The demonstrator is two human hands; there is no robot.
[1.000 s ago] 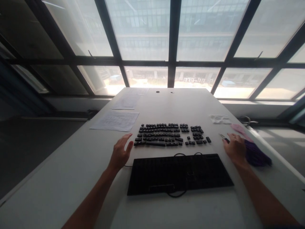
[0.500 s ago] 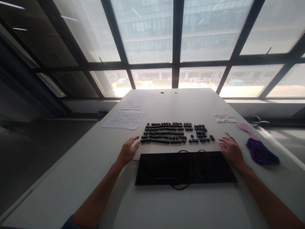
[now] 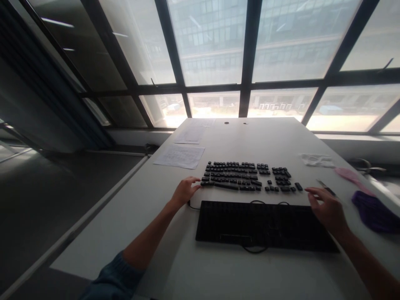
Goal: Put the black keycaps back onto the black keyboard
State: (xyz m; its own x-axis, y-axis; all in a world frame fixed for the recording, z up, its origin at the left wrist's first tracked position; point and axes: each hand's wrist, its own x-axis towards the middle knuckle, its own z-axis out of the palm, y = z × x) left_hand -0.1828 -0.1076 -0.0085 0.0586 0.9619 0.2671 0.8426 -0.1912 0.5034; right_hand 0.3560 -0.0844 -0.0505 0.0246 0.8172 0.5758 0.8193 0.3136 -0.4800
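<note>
The keyboard [image 3: 265,225] lies near the front of the table [image 3: 256,137]. It seems to be turned face down, with a flat black back and a loop of cable [image 3: 254,249] showing. Just beyond it the keycaps [image 3: 246,177] sit loose on the table in tidy rows, laid out as they would be on the board. Judging by that, the caps are all off and none has been put back.

The left hand [image 3: 184,192] is loosely open and holds nothing, its fingertips at the left end of the keycap rows. The right hand [image 3: 328,208] is also open and empty, fingers stretched over the keyboard's far right corner. I cannot tell if it touches.

A small tool [image 3: 325,188] lies just past it, with a purple cloth [image 3: 373,212] further right. Papers [image 3: 179,155] lie to the far left.
</note>
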